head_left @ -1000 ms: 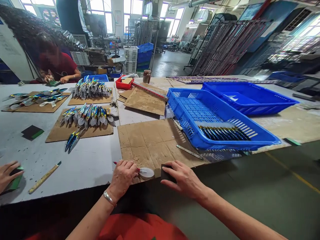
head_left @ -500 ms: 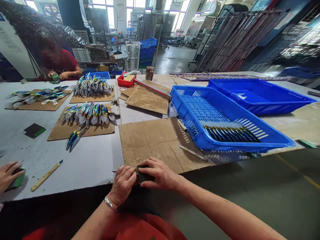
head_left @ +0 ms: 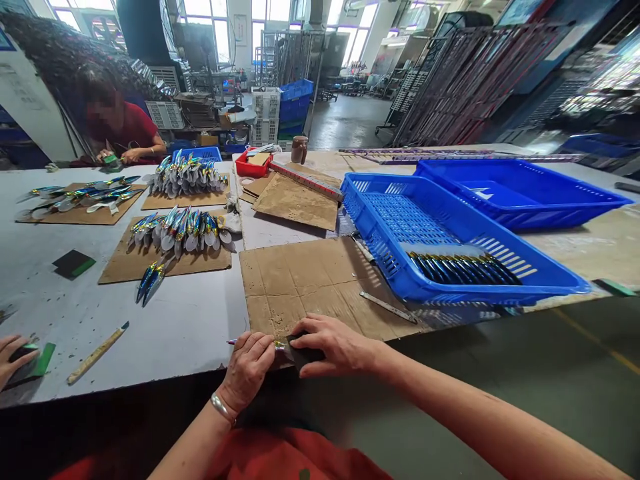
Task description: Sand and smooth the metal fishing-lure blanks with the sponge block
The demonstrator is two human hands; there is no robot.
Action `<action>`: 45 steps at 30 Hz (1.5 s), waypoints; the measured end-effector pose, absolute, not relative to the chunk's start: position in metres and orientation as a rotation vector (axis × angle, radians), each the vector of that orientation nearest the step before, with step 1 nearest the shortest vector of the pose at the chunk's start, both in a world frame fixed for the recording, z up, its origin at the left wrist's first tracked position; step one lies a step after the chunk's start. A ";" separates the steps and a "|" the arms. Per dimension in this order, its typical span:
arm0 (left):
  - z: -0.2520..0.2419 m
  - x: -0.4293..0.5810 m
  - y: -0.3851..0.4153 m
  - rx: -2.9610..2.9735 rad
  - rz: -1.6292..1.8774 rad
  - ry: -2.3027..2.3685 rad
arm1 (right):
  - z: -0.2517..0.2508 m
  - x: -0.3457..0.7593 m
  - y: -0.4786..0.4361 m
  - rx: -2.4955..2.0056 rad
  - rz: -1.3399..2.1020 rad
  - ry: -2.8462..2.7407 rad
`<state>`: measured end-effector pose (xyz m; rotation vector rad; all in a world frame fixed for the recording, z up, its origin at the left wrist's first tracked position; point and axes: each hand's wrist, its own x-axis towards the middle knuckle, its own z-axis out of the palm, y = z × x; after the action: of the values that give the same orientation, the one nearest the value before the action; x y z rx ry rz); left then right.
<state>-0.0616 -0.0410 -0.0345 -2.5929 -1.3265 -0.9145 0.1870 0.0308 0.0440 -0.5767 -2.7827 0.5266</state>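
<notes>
My left hand [head_left: 249, 368] is closed around a shiny fishing lure [head_left: 280, 346] at the table's front edge. The lure's thin purple end shows left of the fist; most of its body is hidden in the fingers. To the right, my right hand [head_left: 336, 345] grips a dark piece of sandpaper [head_left: 301, 353] between thumb and fingers, by the lure's other end. Under both hands lies a flat cardboard sheet [head_left: 300, 273] with crumbs on it. A pair of finished-looking lures [head_left: 151, 281] rests apart on the left, below a cardboard-mounted pile of lures [head_left: 183, 230].
A blue basket [head_left: 445, 291] with a row of lures stands at the right, a deeper blue tray [head_left: 545, 217] behind it. A thin blade-like tool [head_left: 387, 308] and a wooden-handled tool [head_left: 97, 353] lie nearby. A co-worker's hand [head_left: 11, 357] is at far left; another person [head_left: 125, 130] works across.
My right hand and the sandpaper have moved a little to the right, away from my left fist, uncovering more of the lure. The co-worker's hand at left has shifted slightly.
</notes>
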 end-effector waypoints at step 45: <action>0.010 -0.038 0.039 -2.766 -0.043 -1.727 | 0.063 0.236 0.014 -1.137 1.482 -1.117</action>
<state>-0.0382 0.0386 0.0100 -2.7659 -1.7268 -0.0432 0.2361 0.0139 0.0635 -1.1368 -1.1172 1.4818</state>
